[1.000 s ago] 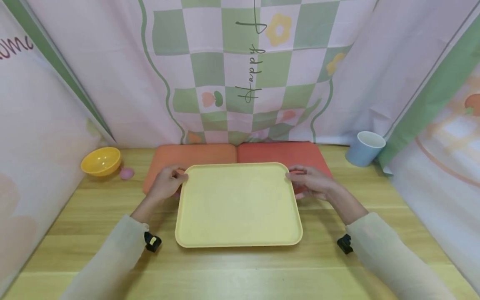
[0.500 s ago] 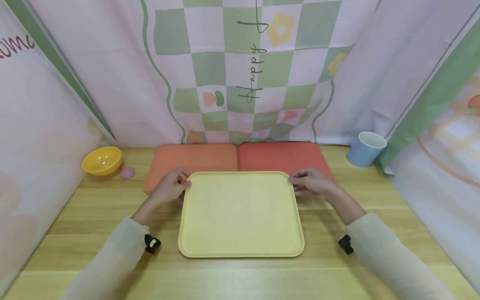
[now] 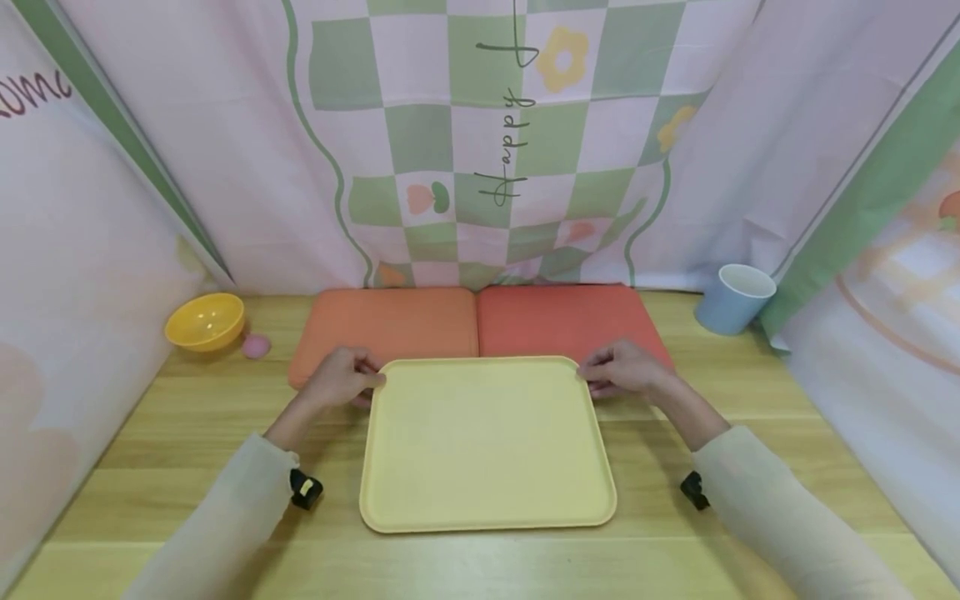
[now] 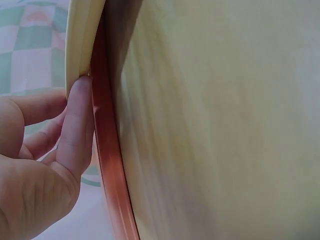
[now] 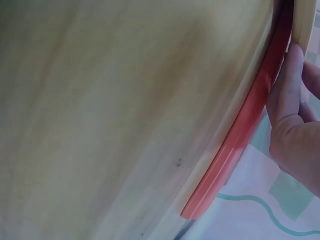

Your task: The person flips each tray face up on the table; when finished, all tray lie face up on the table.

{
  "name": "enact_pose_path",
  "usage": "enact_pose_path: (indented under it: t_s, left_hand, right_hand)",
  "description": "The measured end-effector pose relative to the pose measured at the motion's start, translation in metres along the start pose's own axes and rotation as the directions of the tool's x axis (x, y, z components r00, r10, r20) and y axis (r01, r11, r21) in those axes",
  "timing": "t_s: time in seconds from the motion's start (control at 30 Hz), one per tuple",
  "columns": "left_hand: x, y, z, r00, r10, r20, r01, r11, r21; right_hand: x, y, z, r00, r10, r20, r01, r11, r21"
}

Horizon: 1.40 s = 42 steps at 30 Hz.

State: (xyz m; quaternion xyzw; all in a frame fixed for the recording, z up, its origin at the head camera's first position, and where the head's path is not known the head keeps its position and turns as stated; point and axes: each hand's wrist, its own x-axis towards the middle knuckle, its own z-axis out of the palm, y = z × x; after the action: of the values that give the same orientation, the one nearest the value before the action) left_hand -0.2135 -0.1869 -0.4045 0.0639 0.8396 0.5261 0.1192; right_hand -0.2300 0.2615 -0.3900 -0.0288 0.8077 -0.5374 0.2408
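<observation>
A pale yellow rectangular tray (image 3: 489, 446) with a raised rim lies between my two hands in the head view. My left hand (image 3: 341, 379) pinches its far left corner, thumb on top of the rim. At the far right corner my right hand (image 3: 621, 368) pinches the rim the same way. Both wrist views show fingers supporting the tray's edge from beneath, the left fingers (image 4: 76, 122) and the right fingers (image 5: 289, 87). Behind the tray sit an orange pad (image 3: 393, 321) and a red pad (image 3: 562, 317), side by side, their front edges partly hidden by it.
A yellow bowl (image 3: 206, 322) stands at the back left, with a small pink egg-shaped object (image 3: 257, 346) beside it. A blue cup (image 3: 733, 300) is at the back right. Patterned cloth (image 3: 487, 142) hangs behind the wooden table (image 3: 480, 567), with cloth walls on both sides.
The tray has come toward me, away from the pads, with both hands still pinching its far corners. More of the orange and red pads shows. Bowl and cup stay put.
</observation>
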Motion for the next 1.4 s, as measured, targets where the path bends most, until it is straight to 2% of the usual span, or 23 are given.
enact_pose_path:
  t_s: [0.27, 0.43, 0.77, 1.23, 1.4]
  left_hand:
    - [-0.0008, -0.002, -0.001, 0.999, -0.033, 0.028, 0.034, 0.999, -0.043]
    - [-0.0022, -0.0022, -0.0051, 0.996, -0.045, 0.076, 0.048, 0.998, -0.035]
    - [-0.0067, -0.0043, -0.0056, 0.981, -0.098, 0.168, 0.105, 0.994, -0.033]
    - [-0.0049, -0.0056, -0.0061, 0.975, -0.101, 0.198, 0.11, 0.993, -0.038]
    - [-0.0048, -0.0043, -0.0064, 0.979, -0.098, 0.18, 0.11, 0.992, -0.056]
  right_hand:
    - [-0.0016, 0.0012, -0.0008, 1.0, 0.025, 0.015, -0.025, 0.999, -0.037]
    - [-0.0037, 0.0011, -0.003, 0.998, 0.029, 0.053, -0.027, 0.999, -0.042]
    - [-0.0067, 0.0044, -0.0016, 0.988, 0.065, 0.142, -0.055, 0.996, -0.076]
    - [-0.0075, 0.0039, -0.0037, 0.985, 0.071, 0.16, -0.058, 0.995, -0.081]
    - [-0.0068, 0.0049, -0.0062, 0.985, 0.07, 0.16, -0.06, 0.996, -0.067]
